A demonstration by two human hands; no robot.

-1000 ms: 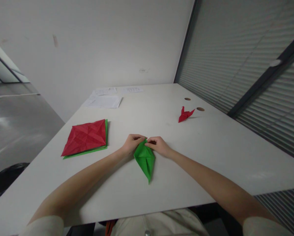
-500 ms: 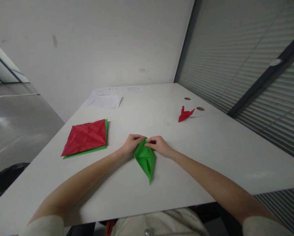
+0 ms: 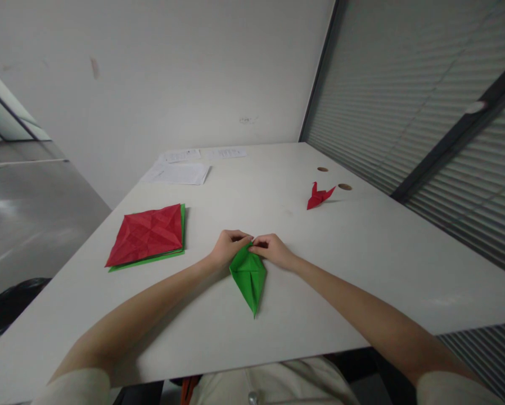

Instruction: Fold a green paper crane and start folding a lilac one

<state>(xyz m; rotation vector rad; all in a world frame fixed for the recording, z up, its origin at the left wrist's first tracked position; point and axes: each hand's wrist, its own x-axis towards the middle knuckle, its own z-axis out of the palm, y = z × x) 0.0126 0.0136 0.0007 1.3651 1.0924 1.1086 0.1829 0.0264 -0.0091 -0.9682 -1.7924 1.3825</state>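
Note:
A green folded origami paper (image 3: 249,275), kite-shaped with a long point towards me, lies on the white table (image 3: 311,315). At its far tip, my left hand (image 3: 229,246) pinches the paper from the left. My right hand (image 3: 273,249) closes on the same tip from the right, its fingertips almost meeting those of the left. Both hands' fingers cover the very end of that tip. A crease runs across the middle of the paper, and a slit runs down from it.
Creased red paper (image 3: 151,236) rests on green sheets (image 3: 183,225) to the left. A red origami crane (image 3: 319,197) sits at the right, near two round table holes (image 3: 344,187). Printed papers (image 3: 179,173) lie at the back left, before the wall (image 3: 193,73). Blinds (image 3: 404,101) border the right side.
The green paper has turned slightly, its near point shifting a little to the left. Both hands keep their pinch at the far tip.

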